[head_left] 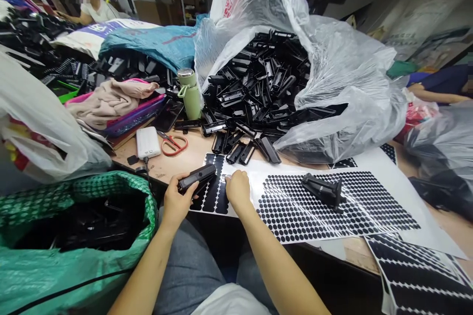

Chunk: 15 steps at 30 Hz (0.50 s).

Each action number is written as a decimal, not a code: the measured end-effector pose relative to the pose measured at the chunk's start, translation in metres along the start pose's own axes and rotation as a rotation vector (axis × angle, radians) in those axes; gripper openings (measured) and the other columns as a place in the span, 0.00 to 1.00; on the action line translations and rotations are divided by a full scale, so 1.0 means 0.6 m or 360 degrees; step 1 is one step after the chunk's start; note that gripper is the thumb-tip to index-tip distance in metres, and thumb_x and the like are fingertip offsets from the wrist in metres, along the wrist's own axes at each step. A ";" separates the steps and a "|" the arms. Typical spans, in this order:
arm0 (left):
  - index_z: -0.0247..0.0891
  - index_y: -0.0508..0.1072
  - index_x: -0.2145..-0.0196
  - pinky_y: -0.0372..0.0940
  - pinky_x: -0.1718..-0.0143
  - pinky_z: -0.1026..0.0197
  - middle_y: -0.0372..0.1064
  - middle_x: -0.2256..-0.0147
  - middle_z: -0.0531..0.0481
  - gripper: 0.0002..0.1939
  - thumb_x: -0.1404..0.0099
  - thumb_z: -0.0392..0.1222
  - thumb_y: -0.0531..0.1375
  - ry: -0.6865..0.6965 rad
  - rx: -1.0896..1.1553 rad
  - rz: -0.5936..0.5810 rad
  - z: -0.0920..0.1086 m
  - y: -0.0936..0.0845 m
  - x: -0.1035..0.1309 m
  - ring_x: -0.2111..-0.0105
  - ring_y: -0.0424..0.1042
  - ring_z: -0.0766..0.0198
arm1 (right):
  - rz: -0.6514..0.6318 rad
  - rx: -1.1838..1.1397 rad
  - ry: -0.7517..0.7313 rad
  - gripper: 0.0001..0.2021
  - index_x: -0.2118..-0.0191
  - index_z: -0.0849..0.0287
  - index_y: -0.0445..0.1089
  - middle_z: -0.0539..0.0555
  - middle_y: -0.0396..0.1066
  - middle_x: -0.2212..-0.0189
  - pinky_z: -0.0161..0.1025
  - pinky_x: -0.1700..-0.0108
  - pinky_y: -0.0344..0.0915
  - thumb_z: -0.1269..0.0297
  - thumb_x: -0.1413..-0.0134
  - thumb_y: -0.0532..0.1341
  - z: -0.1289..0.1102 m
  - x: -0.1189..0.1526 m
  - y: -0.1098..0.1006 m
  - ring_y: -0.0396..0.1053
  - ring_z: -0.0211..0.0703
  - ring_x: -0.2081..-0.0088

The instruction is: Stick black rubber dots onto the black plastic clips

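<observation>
My left hand (178, 201) is closed round a black plastic part (199, 175), long and narrow, held tilted above the table's front edge. Under it lies a sheet of black wavy-edged sticker strips (210, 201). My right hand (238, 189) is just to the right, over the edge of that sheet, its fingers pinched together. Something small and pale shows at the fingertips, too small to name. Right of this hand is a white sheet covered with round black stickers (288, 206), and a black plastic piece with a flat end (323, 189) rests on it.
A large clear plastic bag (332, 69) spills black plastic parts (254, 88) onto the table. Red-handled scissors (174, 146), a white power bank (148, 141) and a green bottle (190, 96) stand left. A green sack (77, 266) with black parts is beside my left arm. Other people sit behind.
</observation>
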<state>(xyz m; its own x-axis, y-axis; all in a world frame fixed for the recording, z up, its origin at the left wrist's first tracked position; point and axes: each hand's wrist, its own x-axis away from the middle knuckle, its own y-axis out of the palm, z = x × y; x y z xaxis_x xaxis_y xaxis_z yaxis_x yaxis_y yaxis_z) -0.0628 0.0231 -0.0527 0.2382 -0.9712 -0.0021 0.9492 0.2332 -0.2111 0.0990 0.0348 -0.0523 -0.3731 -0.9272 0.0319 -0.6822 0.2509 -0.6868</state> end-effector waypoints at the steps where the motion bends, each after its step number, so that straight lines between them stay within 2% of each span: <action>1: 0.38 0.65 0.59 0.60 0.88 0.68 0.68 0.72 0.51 0.22 0.51 0.47 0.64 0.0000 0.0021 0.0006 0.000 -0.001 -0.001 0.82 0.70 0.65 | -0.0002 -0.0031 0.0006 0.04 0.68 0.63 0.63 0.69 0.64 0.63 0.52 0.59 0.58 0.70 0.52 0.54 0.000 0.000 -0.001 0.63 0.58 0.59; 5: 0.38 0.65 0.59 0.60 0.88 0.68 0.68 0.73 0.53 0.22 0.51 0.47 0.64 -0.0001 0.0117 -0.0014 0.010 -0.004 0.001 0.83 0.70 0.66 | -0.0073 -0.0227 -0.0056 0.05 0.73 0.58 0.62 0.58 0.66 0.70 0.43 0.63 0.61 0.66 0.49 0.52 -0.008 0.004 -0.029 0.65 0.46 0.67; 8: 0.38 0.64 0.59 0.60 0.89 0.68 0.69 0.71 0.52 0.23 0.51 0.46 0.64 -0.0014 0.0207 -0.0167 0.029 0.001 0.011 0.84 0.69 0.66 | -0.0215 -0.0471 -0.0144 0.09 0.72 0.57 0.62 0.52 0.66 0.74 0.37 0.66 0.62 0.59 0.48 0.51 -0.028 0.018 -0.070 0.64 0.40 0.70; 12: 0.38 0.63 0.58 0.61 0.88 0.68 0.68 0.74 0.53 0.23 0.51 0.46 0.64 -0.0043 0.0264 -0.0423 0.059 0.021 0.032 0.84 0.69 0.65 | -0.0440 -0.0799 -0.0367 0.08 0.75 0.59 0.62 0.53 0.66 0.61 0.38 0.57 0.59 0.61 0.51 0.55 -0.058 0.045 -0.115 0.64 0.40 0.60; 15: 0.39 0.63 0.58 0.62 0.87 0.68 0.67 0.74 0.54 0.22 0.50 0.46 0.64 -0.0050 0.0300 -0.0530 0.073 0.034 0.048 0.83 0.69 0.66 | -0.0530 -0.0793 -0.0351 0.07 0.76 0.59 0.63 0.55 0.63 0.57 0.39 0.57 0.59 0.63 0.52 0.56 -0.065 0.057 -0.127 0.63 0.41 0.59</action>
<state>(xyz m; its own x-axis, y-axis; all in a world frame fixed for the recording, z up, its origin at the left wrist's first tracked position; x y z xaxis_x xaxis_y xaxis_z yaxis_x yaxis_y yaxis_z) -0.0275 0.0022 -0.0140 -0.0865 -0.9940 0.0671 0.9961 -0.0874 -0.0117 0.1138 -0.0055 0.0297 0.0116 -0.9999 -0.0014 -0.9698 -0.0109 -0.2438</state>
